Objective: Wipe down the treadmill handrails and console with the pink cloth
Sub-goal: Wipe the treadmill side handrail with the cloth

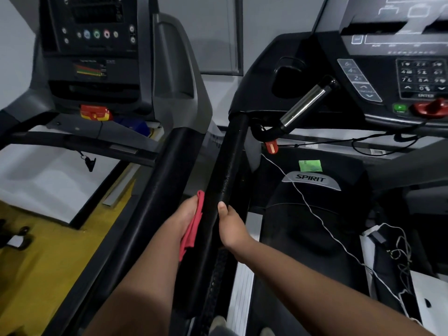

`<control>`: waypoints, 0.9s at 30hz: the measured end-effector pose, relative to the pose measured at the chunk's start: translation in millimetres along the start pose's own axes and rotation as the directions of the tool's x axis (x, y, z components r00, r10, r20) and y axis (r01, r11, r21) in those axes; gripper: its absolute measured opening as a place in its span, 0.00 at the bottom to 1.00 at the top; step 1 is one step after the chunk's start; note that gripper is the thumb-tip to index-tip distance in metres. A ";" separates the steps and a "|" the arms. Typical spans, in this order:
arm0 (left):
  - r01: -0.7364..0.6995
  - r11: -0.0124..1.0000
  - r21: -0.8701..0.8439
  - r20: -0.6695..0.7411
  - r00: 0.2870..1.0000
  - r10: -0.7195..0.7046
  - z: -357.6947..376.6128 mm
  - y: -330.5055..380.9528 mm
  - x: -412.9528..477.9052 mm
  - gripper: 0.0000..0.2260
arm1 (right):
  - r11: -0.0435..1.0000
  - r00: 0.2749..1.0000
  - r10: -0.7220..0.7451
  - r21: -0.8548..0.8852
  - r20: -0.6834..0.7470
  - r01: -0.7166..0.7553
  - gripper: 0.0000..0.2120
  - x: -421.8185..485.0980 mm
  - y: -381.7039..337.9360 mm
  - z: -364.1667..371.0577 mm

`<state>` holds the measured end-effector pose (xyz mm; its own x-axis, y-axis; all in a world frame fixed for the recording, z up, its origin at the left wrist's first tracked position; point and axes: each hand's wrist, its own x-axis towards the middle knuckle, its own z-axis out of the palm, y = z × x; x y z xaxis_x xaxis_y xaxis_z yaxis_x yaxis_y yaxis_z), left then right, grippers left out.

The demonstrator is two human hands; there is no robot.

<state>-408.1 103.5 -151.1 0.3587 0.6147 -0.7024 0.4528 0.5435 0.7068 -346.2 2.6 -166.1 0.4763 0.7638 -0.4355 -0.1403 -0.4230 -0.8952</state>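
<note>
— Pink cloth (191, 226) — where is it against the handrail (225, 180)?
— Pressed to the rail's left side, bunched under the left hand (183, 219), with a fold hanging down below the palm.
— And the fingers of that hand?
— Closed on the cloth, holding it flat against the black padded rail.
— What about the other hand?
— The right hand (231, 226) sits on the rail's right side, level with the left; its thumb lies on top and the fingers wrap underneath, gripping the rail itself.
— Where is the console (397, 59)?
— Up beyond the rail's far end, to its right — keypad and green start button showing. A chrome pulse grip (304, 105) angles up just right of the rail's top end.
— Anything left of the rail?
— A second treadmill's black rail (155, 190), close alongside.
</note>
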 end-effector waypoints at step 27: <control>-0.098 0.991 0.088 -0.116 0.987 0.107 -0.2 -13.5 -4.7 0.17 | 0.997 0.997 0.067 -0.039 -0.040 -0.069 0.26 0.2 -4.4 0.1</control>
<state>-416.1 93.4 -157.3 0.3081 0.7318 -0.6079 0.4857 0.4285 0.7619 -345.6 4.7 -162.2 0.5003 0.7134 -0.4907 -0.1388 -0.4933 -0.8587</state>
